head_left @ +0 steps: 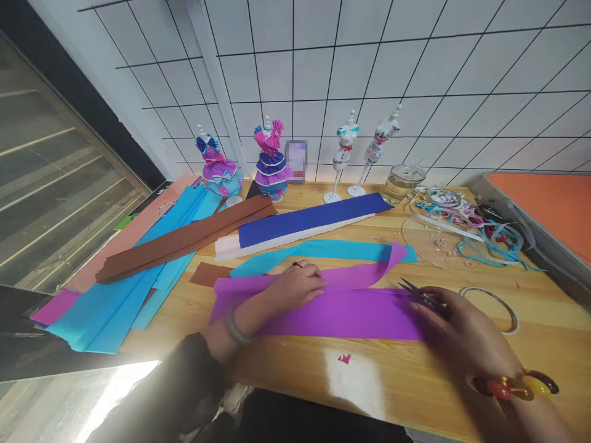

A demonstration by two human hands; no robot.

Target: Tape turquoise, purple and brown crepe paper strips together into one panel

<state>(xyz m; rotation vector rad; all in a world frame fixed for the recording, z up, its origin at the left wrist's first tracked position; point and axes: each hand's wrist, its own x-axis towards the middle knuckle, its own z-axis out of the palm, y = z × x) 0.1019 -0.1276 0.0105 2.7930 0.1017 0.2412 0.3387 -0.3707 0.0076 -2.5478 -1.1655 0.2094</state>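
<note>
A wide sheet of purple crepe paper point(351, 315) lies across the table in front of me. Along its upper edge a narrower purple strip point(355, 275) runs to the right and curls up at its end. My left hand point(298, 286) rests on the paper where the strip and sheet meet, its fingers curled together on it. In my right hand point(455, 311) is a pair of small scissors point(427, 299), blades slightly apart, pointing left at the sheet's right end. A turquoise strip point(341, 250) lies behind the purple paper. My right fingers partly hide the scissor handles.
Blue crepe paper point(115, 295) and a brown roll point(184, 240) lie at left. A dark blue strip point(314, 219) is farther back. Two dressed mini mannequins point(271, 163), two slimmer ones point(344, 151), a glass jar point(404, 183), tangled ribbons point(498, 234) and a ring point(512, 317) stand or lie around.
</note>
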